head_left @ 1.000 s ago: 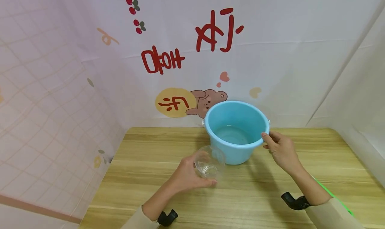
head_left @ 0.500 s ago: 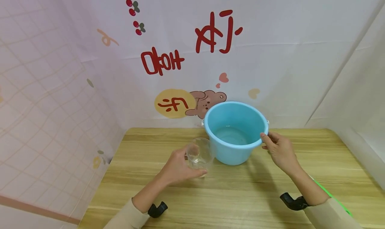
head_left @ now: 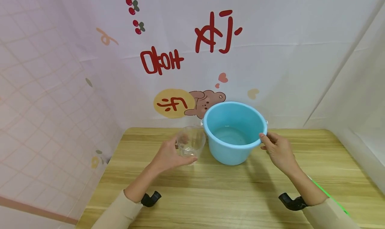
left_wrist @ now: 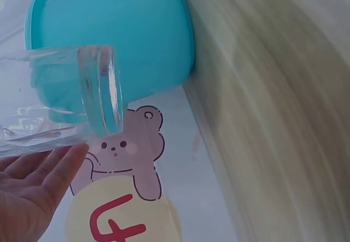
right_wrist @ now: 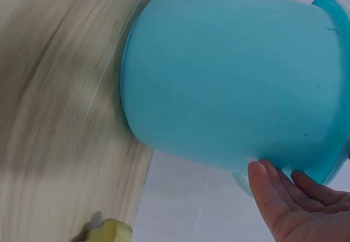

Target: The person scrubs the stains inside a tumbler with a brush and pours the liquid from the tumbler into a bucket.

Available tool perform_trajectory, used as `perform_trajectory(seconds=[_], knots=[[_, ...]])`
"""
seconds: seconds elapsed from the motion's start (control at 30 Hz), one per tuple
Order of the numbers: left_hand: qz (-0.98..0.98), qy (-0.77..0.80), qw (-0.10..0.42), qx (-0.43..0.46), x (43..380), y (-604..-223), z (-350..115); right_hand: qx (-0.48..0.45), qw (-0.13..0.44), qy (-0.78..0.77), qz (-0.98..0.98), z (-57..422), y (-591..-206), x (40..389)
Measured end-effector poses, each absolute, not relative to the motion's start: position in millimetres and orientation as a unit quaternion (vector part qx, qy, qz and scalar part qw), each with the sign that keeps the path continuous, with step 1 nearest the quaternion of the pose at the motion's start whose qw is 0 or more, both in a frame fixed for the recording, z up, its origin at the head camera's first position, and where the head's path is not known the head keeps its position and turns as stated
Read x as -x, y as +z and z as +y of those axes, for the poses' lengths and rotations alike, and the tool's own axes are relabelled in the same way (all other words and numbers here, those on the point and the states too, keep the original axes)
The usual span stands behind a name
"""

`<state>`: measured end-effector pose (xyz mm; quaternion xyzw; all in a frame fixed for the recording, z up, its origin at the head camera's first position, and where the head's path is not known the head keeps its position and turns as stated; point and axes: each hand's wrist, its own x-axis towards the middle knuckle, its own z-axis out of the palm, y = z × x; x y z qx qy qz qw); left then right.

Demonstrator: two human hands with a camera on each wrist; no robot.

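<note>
My left hand (head_left: 169,158) holds a clear plastic cup (head_left: 191,140) from its left side, thumb along the front and fingers behind. In the left wrist view the cup's base (left_wrist: 104,91) is off the wooden table. A light blue bucket (head_left: 230,155) stands upright just to the right of the cup, with what looks like shallow water (head_left: 231,135) at its bottom. At the bucket's right rim my right hand (head_left: 279,153) grips the edge, thumb on top and fingers below. The right wrist view shows those fingers (right_wrist: 265,190) against the bucket's outer wall.
The wooden table (head_left: 210,195) meets a printed white cloth wall (head_left: 285,82) behind the bucket. A thin green strip (head_left: 329,195) lies by the right forearm. Low in the right wrist view sits a small yellow object (right_wrist: 109,231), partly cut off.
My left hand has moved the cup left and farther back, from in front of the bucket to beside it. The right hand and the bucket have hardly moved.
</note>
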<state>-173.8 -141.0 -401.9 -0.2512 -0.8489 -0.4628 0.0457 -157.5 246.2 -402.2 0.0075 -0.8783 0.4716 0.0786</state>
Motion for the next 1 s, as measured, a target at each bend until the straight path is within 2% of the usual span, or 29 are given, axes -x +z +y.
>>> perform_trajectory(seconds=[0.23,1.0], knots=[[-0.84,-0.478,0.069,0.246,184,-391,-143,-0.008,0.084,0.47,-0.879,245,-403,157],[-0.82,-0.532,0.08,0.197,206,-373,-130,0.0,0.081,0.482,-0.872,244,-404,156]])
